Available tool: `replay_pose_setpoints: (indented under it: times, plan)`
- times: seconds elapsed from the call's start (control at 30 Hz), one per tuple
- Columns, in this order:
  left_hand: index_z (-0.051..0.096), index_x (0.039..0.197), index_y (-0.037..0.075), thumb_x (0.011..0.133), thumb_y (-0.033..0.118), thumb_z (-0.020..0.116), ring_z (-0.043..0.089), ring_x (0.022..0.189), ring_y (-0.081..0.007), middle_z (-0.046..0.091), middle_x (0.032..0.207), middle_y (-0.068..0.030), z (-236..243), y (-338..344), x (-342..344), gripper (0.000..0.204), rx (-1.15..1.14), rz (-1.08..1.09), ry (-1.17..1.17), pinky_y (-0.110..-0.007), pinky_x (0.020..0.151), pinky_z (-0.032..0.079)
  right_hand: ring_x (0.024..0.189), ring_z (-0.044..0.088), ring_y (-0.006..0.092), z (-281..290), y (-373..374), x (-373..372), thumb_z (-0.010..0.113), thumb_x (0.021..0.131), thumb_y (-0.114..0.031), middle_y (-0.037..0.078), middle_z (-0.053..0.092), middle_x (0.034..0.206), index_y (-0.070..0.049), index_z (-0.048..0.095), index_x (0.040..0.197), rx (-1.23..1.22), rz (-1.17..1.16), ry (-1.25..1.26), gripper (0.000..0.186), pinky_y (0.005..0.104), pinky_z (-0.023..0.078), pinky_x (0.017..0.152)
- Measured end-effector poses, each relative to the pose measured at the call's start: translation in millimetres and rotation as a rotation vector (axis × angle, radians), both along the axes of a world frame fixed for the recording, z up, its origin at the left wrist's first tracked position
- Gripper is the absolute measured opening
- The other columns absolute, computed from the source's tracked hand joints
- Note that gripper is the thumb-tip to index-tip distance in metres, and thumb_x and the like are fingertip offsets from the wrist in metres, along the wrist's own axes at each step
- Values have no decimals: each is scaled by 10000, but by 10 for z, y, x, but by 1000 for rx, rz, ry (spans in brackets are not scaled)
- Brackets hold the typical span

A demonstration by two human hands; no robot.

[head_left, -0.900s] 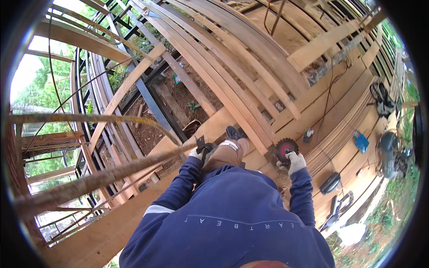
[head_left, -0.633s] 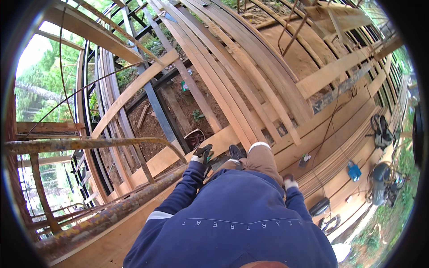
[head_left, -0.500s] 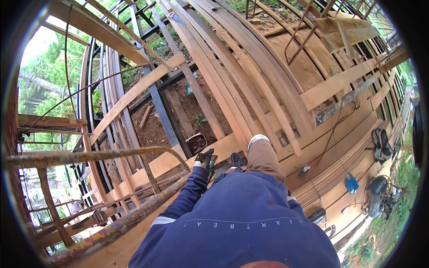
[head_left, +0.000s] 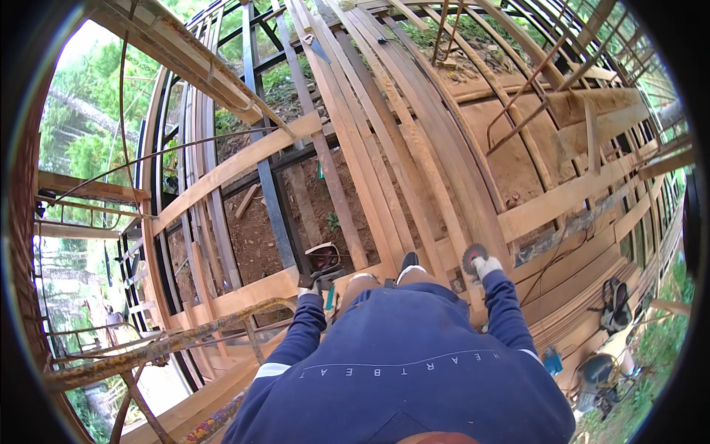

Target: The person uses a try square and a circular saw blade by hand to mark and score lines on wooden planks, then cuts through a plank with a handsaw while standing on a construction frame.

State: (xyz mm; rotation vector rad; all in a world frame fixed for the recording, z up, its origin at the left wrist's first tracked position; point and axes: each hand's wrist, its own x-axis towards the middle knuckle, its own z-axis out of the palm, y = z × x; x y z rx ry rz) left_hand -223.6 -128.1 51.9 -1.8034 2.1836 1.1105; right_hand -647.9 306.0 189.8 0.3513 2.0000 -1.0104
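My right hand (head_left: 486, 267), in a pale glove, is closed on a round toothed saw blade (head_left: 473, 259) with a red centre. The blade is over the long wooden planks (head_left: 425, 159), to the right of my legs; I cannot tell whether it touches them. My left hand (head_left: 310, 289), also gloved, is closed on a dark tool (head_left: 322, 280) whose kind is too small to make out. A teal strip (head_left: 330, 297) shows beside it. A dark-and-tan open bag or shoe-like item (head_left: 323, 257) lies just beyond that hand.
Rusty scaffold pipe (head_left: 159, 351) runs at my left. Gaps between the beams show bare soil (head_left: 310, 200). A handsaw (head_left: 315, 46) lies far ahead on the planks. To the right are a backpack (head_left: 615, 303), a blue item (head_left: 552, 362) and cables.
My right hand has come into view at the right with the saw blade in it. My left hand, still holding the dark tool, has shifted left and down. The view has turned somewhat.
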Motion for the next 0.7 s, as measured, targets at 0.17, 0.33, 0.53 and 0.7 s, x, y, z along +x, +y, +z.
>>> replay_pose_setpoints:
  times: [0.17, 0.33, 0.53, 0.7]
  plan:
    - [712, 1160, 228, 951, 395, 582, 685, 1003, -370, 720, 1065, -159, 68, -156, -99, 298, 68, 42, -195, -464, 831, 539, 566, 678, 243, 203, -774, -1031, 635, 878, -172, 147, 706, 843, 9, 679, 1034, -167, -45, 92, 243, 386, 586, 489]
    - [707, 1148, 150, 902, 436, 665, 698, 951, -410, 725, 1030, -197, -111, -54, -223, 380, 285, 83, -76, -482, 814, 557, 585, 675, 214, 49, -1897, -1464, 662, 918, -181, 131, 704, 831, 28, 664, 1108, -255, 42, 73, 282, 345, 570, 505]
    - [706, 1121, 85, 884, 447, 693, 697, 974, -411, 725, 1036, -215, -165, -710, -1032, 433, 239, 119, -242, -483, 819, 559, 547, 674, 229, -688, -2684, -1938, 634, 928, -211, 133, 707, 824, -3, 673, 1064, -124, 205, 185, 251, 367, 556, 507]
    - [705, 1098, 31, 869, 456, 716, 696, 993, -412, 724, 1040, -230, 251, -1923, -2173, 483, 52, 99, -353, -485, 823, 560, 547, 682, 266, -643, -2871, -2548, 606, 928, -249, 180, 704, 769, 0, 683, 1048, 255, 195, 135, 286, 376, 541, 502]
